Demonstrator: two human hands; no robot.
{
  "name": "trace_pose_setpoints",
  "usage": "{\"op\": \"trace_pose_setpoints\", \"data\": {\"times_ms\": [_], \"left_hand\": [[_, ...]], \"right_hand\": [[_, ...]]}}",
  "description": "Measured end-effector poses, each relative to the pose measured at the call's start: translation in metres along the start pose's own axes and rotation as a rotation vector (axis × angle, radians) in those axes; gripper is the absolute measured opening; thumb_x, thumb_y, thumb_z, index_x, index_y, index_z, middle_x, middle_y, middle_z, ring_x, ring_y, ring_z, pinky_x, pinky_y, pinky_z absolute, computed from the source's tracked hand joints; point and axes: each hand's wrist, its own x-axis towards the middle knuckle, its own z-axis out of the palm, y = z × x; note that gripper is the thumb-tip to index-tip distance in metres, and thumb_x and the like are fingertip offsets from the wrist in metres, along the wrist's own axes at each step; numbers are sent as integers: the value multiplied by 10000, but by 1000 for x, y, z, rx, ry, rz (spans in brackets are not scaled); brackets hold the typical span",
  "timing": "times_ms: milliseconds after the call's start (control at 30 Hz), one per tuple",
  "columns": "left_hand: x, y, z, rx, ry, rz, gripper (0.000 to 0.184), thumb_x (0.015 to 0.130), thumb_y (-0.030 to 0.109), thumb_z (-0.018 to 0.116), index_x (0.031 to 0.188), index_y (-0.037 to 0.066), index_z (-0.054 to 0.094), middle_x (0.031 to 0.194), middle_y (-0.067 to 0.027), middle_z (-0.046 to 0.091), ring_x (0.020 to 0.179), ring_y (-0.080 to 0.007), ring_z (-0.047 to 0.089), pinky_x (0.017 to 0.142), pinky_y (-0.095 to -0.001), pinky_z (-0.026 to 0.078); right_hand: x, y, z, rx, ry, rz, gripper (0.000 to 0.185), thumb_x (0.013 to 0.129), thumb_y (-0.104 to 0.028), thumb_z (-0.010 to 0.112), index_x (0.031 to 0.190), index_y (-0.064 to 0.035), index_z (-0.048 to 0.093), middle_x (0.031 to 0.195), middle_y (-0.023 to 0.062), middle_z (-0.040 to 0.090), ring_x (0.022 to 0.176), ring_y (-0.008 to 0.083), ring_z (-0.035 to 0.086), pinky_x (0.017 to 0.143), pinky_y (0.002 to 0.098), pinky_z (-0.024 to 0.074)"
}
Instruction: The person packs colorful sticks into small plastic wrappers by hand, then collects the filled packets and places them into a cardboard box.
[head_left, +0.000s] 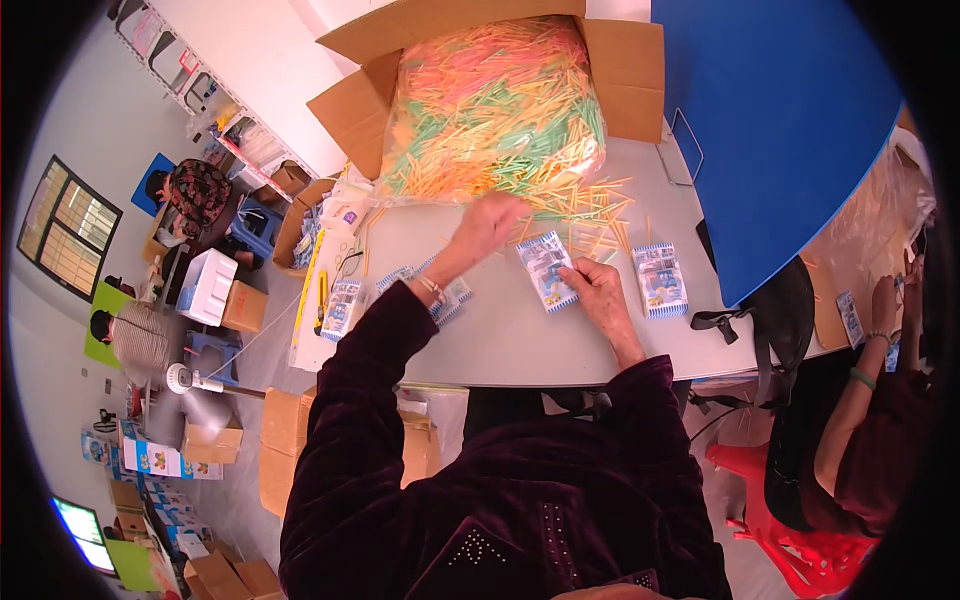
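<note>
My right hand (600, 294) pinches the lower right edge of a blue-and-white printed packet (546, 266), held over the table. Smeared by motion, my left hand (490, 225) is above the table by the front of a big clear bag, and its fingers cannot be made out. That bag holds a mass of thin coloured sticks (500, 115) in pink, yellow, orange and green. Loose sticks (590, 208) spill onto the tabletop in front. To the right lies a stack of similar packets (660, 280). More packets (455, 300) lie partly behind my left forearm.
An open cardboard box (622, 65) surrounds the bag. At the table's left are a yellow cutter (321, 290), glasses (350, 262) and another packet stack (342, 308). A blue panel (780, 130) stands at right, near a co-worker's arm (850, 420) and a red stool (800, 550).
</note>
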Motion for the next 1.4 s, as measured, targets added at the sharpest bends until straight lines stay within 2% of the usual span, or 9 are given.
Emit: {"op": "trace_pose_setpoints", "data": {"times_ms": [33, 67, 133, 333, 567, 667, 1000, 1067, 1400], "left_hand": [[9, -12, -3, 209, 110, 126, 125, 832, 102, 558, 867, -8, 605, 794, -149, 586, 752, -300, 546, 665, -357, 434], [16, -22, -5, 208, 108, 130, 125, 832, 102, 558, 867, -8, 605, 794, -149, 586, 752, -300, 546, 665, -357, 434], [27, -36, -8, 703, -4, 166, 212, 788, 62, 541, 984, 3, 592, 975, -147, 588, 923, -286, 533, 759, -348, 421], [37, -62, -3, 911, -34, 263, 303, 763, 47, 523, 1057, -22, 540, 1216, -171, 447, 1113, -294, 417, 896, -453, 327], [50, -63, -4, 1028, -124, 274, 348, 768, 50, 509, 1109, -21, 503, 1183, -156, 423, 1107, -297, 404, 902, -468, 322], [54, -66, 0, 1065, -102, 315, 340, 770, 53, 503, 1099, -28, 503, 1155, -150, 426, 1104, -296, 400, 907, -458, 323], [57, -74, 20, 1234, -70, 277, 285, 776, 107, 504, 1028, -13, 561, 1144, -159, 457, 1095, -304, 415, 946, -452, 323], [57, -74, 22, 1292, -67, 276, 272, 774, 109, 506, 1009, -11, 571, 1148, -162, 457, 1101, -308, 413, 951, -458, 319], [54, -66, 24, 1172, -27, 252, 208, 769, 82, 509, 942, -18, 565, 1126, -157, 451, 1060, -292, 421, 916, -463, 337]], "right_hand": [[0, 0, 1, -14, 11, 9, 158, 859, -117, 601, 814, 32, 628, 637, -35, 533, 597, 26, 425, 526, 203, 343], [-1, 0, 2, -28, 22, 18, 156, 858, -115, 601, 818, 33, 627, 637, -34, 533, 601, 28, 425, 529, 204, 346], [-1, 2, 2, -31, 26, 19, 151, 857, -111, 602, 824, 34, 627, 639, -32, 535, 603, 29, 427, 532, 207, 350], [-1, 4, 3, -75, 36, 7, 143, 851, -109, 607, 834, 31, 628, 636, -28, 532, 606, 30, 426, 533, 215, 355], [0, 6, 5, -148, 66, -49, 177, 806, -156, 652, 764, 11, 612, 547, 77, 502, 498, 121, 420, 475, 286, 357], [-2, -4, 5, -170, 43, -22, 177, 827, -135, 636, 773, 29, 597, 576, -15, 453, 570, 49, 371, 493, 238, 314], [-4, -8, 4, -177, 46, -15, 199, 829, -131, 632, 731, 28, 563, 567, -18, 427, 557, 51, 354, 481, 246, 303], [-4, -5, 5, -166, 65, -12, 193, 810, -162, 649, 749, 15, 600, 530, 76, 491, 487, 116, 397, 464, 288, 345], [0, 4, 5, -130, 87, -40, 207, 812, -159, 650, 730, 16, 576, 530, 59, 469, 494, 107, 377, 464, 280, 337]]}}
